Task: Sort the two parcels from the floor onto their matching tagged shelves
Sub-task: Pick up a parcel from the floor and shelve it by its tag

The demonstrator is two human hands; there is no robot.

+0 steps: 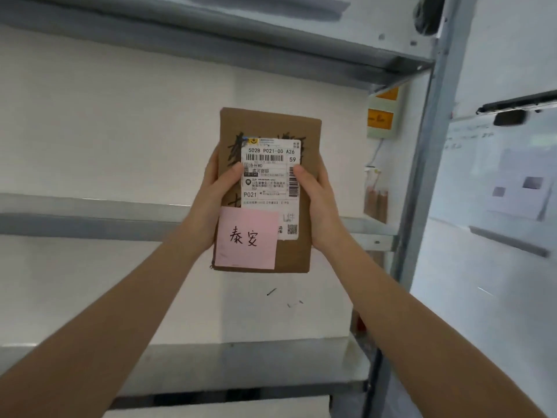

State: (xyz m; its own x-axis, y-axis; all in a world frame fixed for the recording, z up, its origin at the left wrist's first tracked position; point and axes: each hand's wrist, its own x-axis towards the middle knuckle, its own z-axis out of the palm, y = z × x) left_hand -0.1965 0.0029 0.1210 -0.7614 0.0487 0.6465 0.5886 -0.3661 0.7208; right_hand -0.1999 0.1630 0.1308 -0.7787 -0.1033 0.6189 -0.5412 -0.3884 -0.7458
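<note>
I hold a brown cardboard parcel (268, 128) upright in front of the shelving, at the middle of the view. It carries a white shipping label (269, 176) and a pink sticky note (247, 238) with handwritten characters at its lower left. My left hand (215, 191) grips its left edge, thumb on the label. My right hand (318, 200) grips the right edge, thumb on the barcode. Behind it run grey metal shelves: an upper one (211, 40), a middle one (90, 218) and a lower one (241, 366). No shelf tag shows here, and no second parcel.
A grey upright post (428, 164) closes the rack on the right. A white box with orange stickers (381, 116) hangs on the wall behind it. Further right stands a whiteboard (506, 164) with papers on it.
</note>
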